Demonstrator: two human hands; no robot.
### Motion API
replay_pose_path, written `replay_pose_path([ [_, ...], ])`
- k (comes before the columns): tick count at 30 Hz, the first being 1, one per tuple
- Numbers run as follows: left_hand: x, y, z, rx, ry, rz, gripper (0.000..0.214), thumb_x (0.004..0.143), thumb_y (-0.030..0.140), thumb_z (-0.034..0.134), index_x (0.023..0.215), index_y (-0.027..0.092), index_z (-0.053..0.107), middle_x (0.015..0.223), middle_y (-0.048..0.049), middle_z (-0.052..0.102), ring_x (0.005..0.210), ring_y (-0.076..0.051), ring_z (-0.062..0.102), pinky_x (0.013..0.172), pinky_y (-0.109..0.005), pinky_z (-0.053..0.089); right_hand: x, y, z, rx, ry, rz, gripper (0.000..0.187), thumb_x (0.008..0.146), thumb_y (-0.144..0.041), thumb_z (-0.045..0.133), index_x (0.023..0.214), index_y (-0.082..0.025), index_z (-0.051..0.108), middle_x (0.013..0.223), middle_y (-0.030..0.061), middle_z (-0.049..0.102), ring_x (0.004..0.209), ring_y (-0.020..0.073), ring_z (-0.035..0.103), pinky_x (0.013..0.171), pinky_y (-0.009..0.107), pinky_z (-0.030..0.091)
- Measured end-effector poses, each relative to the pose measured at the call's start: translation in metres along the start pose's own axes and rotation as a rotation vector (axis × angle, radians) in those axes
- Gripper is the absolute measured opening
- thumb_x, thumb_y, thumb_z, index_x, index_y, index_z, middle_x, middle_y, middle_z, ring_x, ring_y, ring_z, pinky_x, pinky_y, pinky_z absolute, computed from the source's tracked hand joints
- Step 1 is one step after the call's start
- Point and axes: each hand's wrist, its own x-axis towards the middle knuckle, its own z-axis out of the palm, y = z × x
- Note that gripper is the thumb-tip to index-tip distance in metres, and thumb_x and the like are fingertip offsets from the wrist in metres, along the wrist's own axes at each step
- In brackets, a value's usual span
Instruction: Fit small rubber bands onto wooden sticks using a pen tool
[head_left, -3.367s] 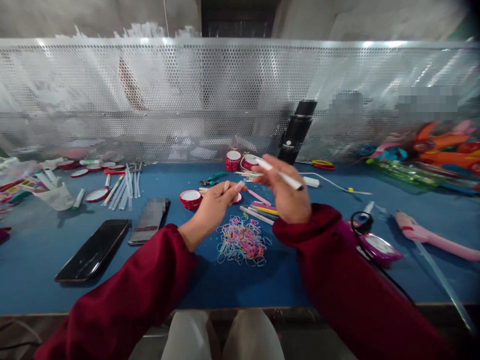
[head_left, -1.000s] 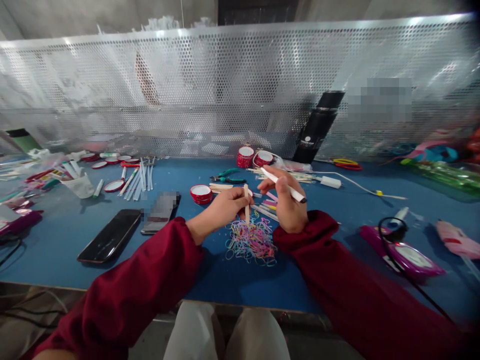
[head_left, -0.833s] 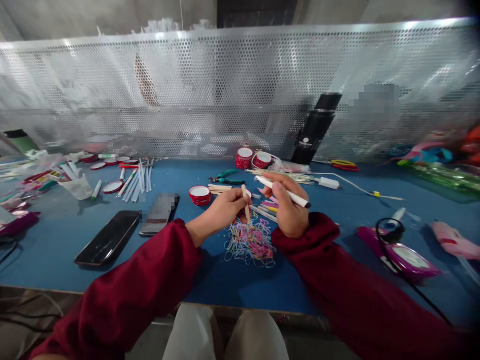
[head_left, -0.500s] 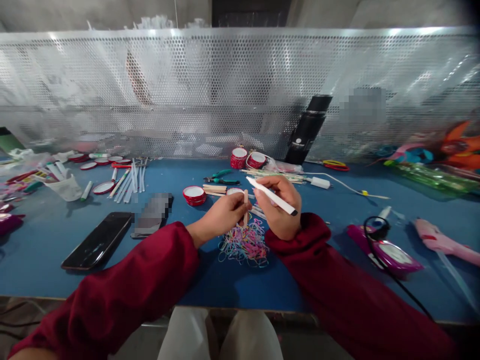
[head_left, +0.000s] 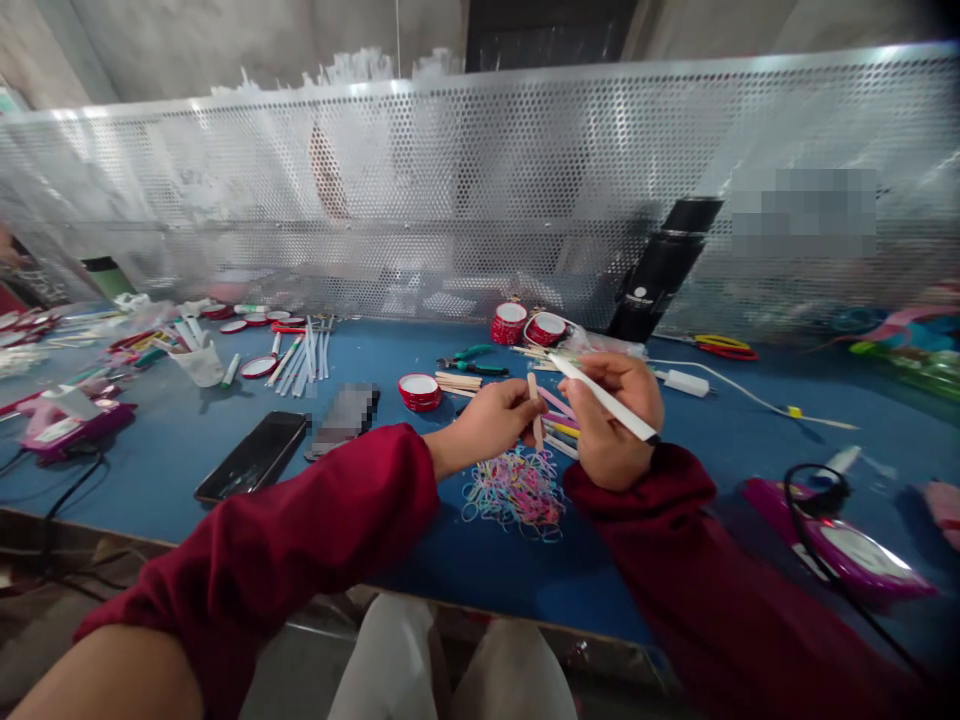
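Note:
Pinched between the fingers of my left hand (head_left: 491, 420) is a flat wooden craft stick (head_left: 535, 412), held nearly upright. My right hand (head_left: 621, 425) grips a white marker pen (head_left: 611, 402), its tip toward the upper left, a short way from the stick and not touching it. Below both hands lies a tangled heap of small coloured rubber bands (head_left: 516, 492). Behind my left hand are a small stack of wooden sticks (head_left: 459, 384) and a red-rimmed round piece with a white top (head_left: 420, 391). Several coloured sticks (head_left: 561, 432) lie partly hidden between my hands.
Two phones, one black (head_left: 253, 455) and one blurred (head_left: 343, 420), lie left of my arm. Green-handled pliers (head_left: 474, 361) lie behind. A black flask (head_left: 664, 270) leans on the perforated metal screen (head_left: 420, 200). A purple device (head_left: 840, 545) with a black cable sits at right.
The view has turned left, so everything appears further right and slightly tilted. Both hands keep their hold on the craft stick and the marker pen, in almost the same pose.

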Motion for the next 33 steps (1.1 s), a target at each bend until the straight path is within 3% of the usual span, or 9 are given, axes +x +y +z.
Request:
replay_pose_path([
  [4, -0.007, -0.009, 0.002, -0.059, 0.072, -0.020, 0.021, 0.091, 0.033, 0.048, 0.079, 0.016, 0.050, 0.061, 0.0006, 0.058, 0.051, -0.009, 0.053, 0.049, -0.020, 0.038, 0.000, -0.001, -0.002, -0.032, -0.009, -0.012, 0.017, 0.085, -0.030, 0.064, 0.101, -0.026, 0.063, 0.087, 0.0041, 0.065, 0.073, 0.0214, 0.063, 0.065, 0.038, 0.052],
  [10, -0.014, -0.012, -0.003, -0.134, -0.032, -0.060, 0.027, 0.091, 0.042, 0.049, 0.081, 0.017, 0.048, 0.060, 0.0005, 0.060, 0.048, -0.009, 0.053, 0.047, -0.020, 0.038, -0.006, 0.001, -0.006, -0.099, -0.083, -0.033, 0.013, 0.086, -0.031, 0.060, 0.097, -0.026, 0.064, 0.086, 0.0043, 0.066, 0.079, 0.0235, 0.064, 0.073, 0.041, 0.053],
  [16, -0.017, -0.006, -0.002, -0.151, 0.018, -0.039, 0.030, 0.092, 0.043, 0.048, 0.076, 0.017, 0.046, 0.060, 0.0008, 0.058, 0.049, -0.008, 0.052, 0.048, -0.021, 0.037, -0.005, 0.002, -0.008, -0.254, -0.130, -0.078, 0.003, 0.081, -0.027, 0.061, 0.083, -0.026, 0.058, 0.071, 0.0016, 0.061, 0.068, 0.0221, 0.059, 0.079, 0.046, 0.049],
  [20, -0.018, -0.004, -0.003, -0.138, 0.028, -0.058, 0.026, 0.093, 0.040, 0.047, 0.079, 0.017, 0.047, 0.060, 0.0008, 0.058, 0.048, -0.008, 0.051, 0.046, -0.020, 0.034, -0.003, 0.003, -0.007, -0.278, -0.169, -0.126, 0.009, 0.083, -0.025, 0.059, 0.075, -0.028, 0.055, 0.068, 0.0025, 0.059, 0.067, 0.0235, 0.058, 0.080, 0.049, 0.048],
  [33, -0.020, -0.005, -0.002, -0.111, 0.019, -0.046, 0.029, 0.093, 0.043, 0.047, 0.077, 0.018, 0.045, 0.057, 0.0007, 0.059, 0.045, -0.008, 0.049, 0.045, -0.020, 0.035, -0.002, 0.006, -0.007, -0.284, -0.212, -0.126, 0.009, 0.084, -0.027, 0.058, 0.077, -0.031, 0.054, 0.068, 0.0041, 0.062, 0.073, 0.0271, 0.059, 0.082, 0.053, 0.049],
])
